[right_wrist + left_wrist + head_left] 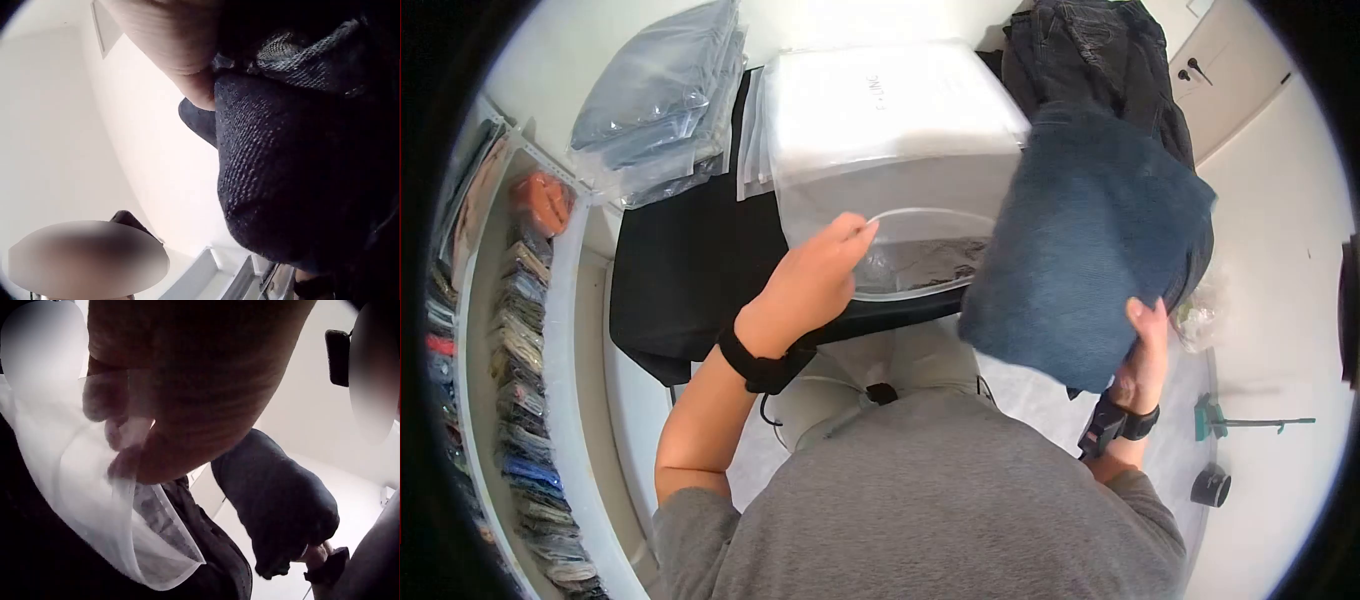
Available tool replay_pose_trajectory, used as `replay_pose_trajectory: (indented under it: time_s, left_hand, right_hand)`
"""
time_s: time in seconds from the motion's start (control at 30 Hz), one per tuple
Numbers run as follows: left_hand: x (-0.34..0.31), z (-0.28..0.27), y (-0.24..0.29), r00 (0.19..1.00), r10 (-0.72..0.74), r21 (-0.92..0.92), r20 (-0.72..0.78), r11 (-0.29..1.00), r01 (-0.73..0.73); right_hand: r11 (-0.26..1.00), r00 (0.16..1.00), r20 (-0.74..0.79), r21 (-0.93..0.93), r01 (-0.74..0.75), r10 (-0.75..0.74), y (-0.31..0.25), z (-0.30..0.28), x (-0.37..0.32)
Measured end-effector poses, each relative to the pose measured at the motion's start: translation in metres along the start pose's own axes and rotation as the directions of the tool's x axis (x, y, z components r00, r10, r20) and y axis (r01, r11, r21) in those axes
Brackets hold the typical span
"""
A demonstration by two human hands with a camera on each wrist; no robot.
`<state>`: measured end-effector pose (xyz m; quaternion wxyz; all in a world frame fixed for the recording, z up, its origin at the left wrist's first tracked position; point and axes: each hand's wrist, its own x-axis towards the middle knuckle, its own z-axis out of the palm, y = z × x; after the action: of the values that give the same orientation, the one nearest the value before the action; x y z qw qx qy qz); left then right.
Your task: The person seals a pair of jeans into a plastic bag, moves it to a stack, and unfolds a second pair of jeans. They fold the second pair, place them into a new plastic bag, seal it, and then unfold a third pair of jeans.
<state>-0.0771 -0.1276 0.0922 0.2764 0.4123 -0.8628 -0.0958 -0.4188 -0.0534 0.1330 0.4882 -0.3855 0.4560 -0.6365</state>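
Observation:
Folded blue denim [1090, 240] is gripped at its near right edge by my right hand [1145, 355], thumb on top; its other fingers are hidden beneath. My left hand [815, 275] pinches the edge of a clear plastic bag [900, 215], whose mouth gapes towards me. In the left wrist view the left hand's curled fingers [128, 462] hold the translucent film [94, 506], with the denim [275, 494] beyond. The right wrist view shows the denim [269, 169] close up under the right hand [181, 50].
Frosted bags [890, 100] lie stacked on the black-covered table [680, 270]. Bagged garments [660, 100] are piled at the back left, dark jeans [1090, 50] at the back right. Shelves of packed clothes [530, 370] stand along the left; a green-handled tool [1250, 422] is at the right.

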Motion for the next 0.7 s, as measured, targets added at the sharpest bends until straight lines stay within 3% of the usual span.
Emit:
replay_pose_trajectory:
  time_s: [0.07,0.17,0.3,0.37,0.57,0.7]
  left_hand:
    - [0.016,-0.002,0.002,0.987,0.041,0.043,-0.153,0.998,-0.035]
    - [0.043,-0.013,0.000,0.978,-0.034,-0.124,-0.207,0.992,0.008]
    - [0.047,-0.011,-0.009,0.967,-0.032,-0.045,-0.254,0.999,0.021]
    - [0.037,-0.002,-0.015,0.976,0.056,-0.039,-0.210,0.997,-0.065]
    - [0.027,-0.018,0.017,0.996,0.050,0.117,-0.074,0.992,-0.041]
    - [0.029,-0.024,0.038,0.995,0.080,0.211,-0.060,0.975,-0.066]
  right_hand:
    - [0.994,0.994,0.101,-0.103,-0.023,0.034,0.003,0.021,0.001]
    - [0.972,0.954,0.235,-0.190,-0.141,0.184,0.020,0.032,0.006]
    - [0.909,0.846,0.335,-0.206,-0.362,0.413,0.054,0.042,0.008]
    - [0.878,0.807,0.346,-0.194,-0.438,0.479,0.075,0.039,0.009]
    - [0.891,0.792,0.410,-0.175,-0.418,0.452,0.067,0.042,0.033]
    - [0.913,0.861,0.328,-0.264,-0.311,0.388,0.043,0.061,0.047]
